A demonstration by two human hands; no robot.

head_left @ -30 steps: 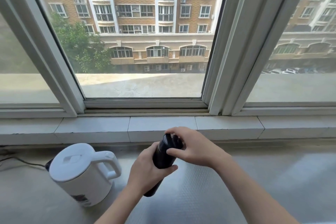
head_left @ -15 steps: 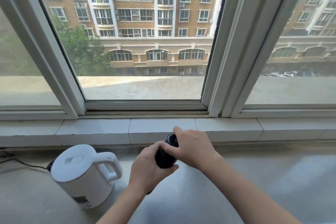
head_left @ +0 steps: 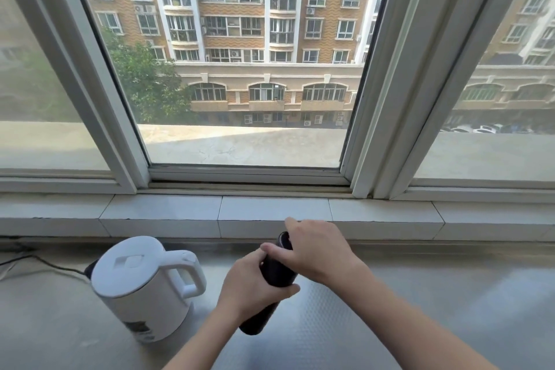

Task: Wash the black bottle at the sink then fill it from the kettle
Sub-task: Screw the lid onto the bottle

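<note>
Black and glossy, slim in the barrel: the bottle, held clear of the bench at a slant, foot toward the body, top leaning away toward the window sill. Gripped round the middle by the left hand, fingers and thumb curled about the barrel. Clasped over the top by the right hand, fingers wrapped on the cap, thumb laid along the neck.

Looked like a cap being turned; could not tell whether to loosen or to tighten. Saw no sink anywhere near the hands.

Just left of the left hand, apart from the bottle: a white kettle on the bench, lid down, handle turned toward the hands. Farther left again, a dark cord trailing off.

Called for a steady left grip, with all the twisting done from the right wrist rather than from both hands at once. Probably wanted a tighter squeeze than usual, given so smooth a barrel and the likelihood of slipping. Better also to bring the bottle nearer upright before freeing the cap, as a guard against any spill over the bench. Worth keeping the cap pinched in the right hand once loose, not dropped, and the left elbow held in, well away from the kettle handle.
</note>
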